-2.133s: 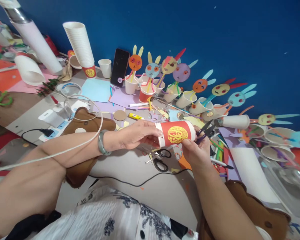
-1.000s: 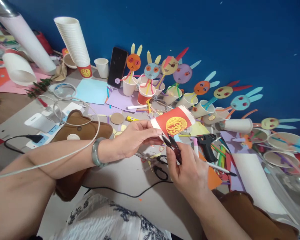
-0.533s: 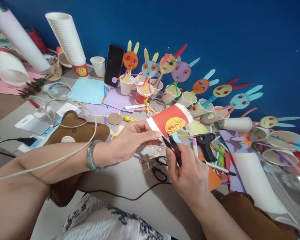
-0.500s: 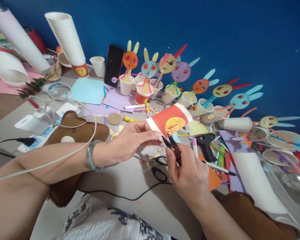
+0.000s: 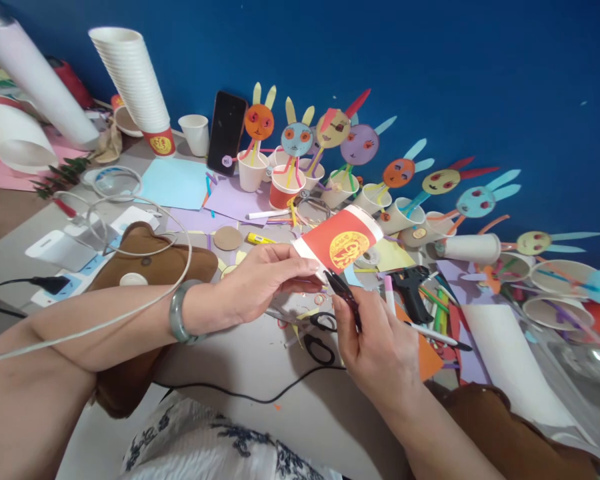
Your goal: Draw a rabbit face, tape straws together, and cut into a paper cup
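My left hand [image 5: 265, 280] pinches the edge of a red and white paper cup [image 5: 347, 243], which lies on its side in the air with a yellow round print facing me. My right hand [image 5: 380, 333] is wrapped around small dark snips [image 5: 344, 293]. Their closed tips touch the cup's lower edge, close to my left fingertips. Whether they have cut into the paper cannot be made out. Below the hands, black-handled scissors [image 5: 320, 347] lie on the table.
Paper rabbit figures stand in cups along the blue wall [image 5: 480, 80], among them an orange-faced one [image 5: 259, 122]. A cup stack [image 5: 130, 80], phone [image 5: 227, 133] and power strip [image 5: 75, 277] are to the left. A glue gun [image 5: 411, 293] lies right. A white cable [image 5: 130, 317] crosses my left forearm.
The snips' blades were apart near the cup's edge and have now closed against it. Both hands and the cup stay in nearly the same place.
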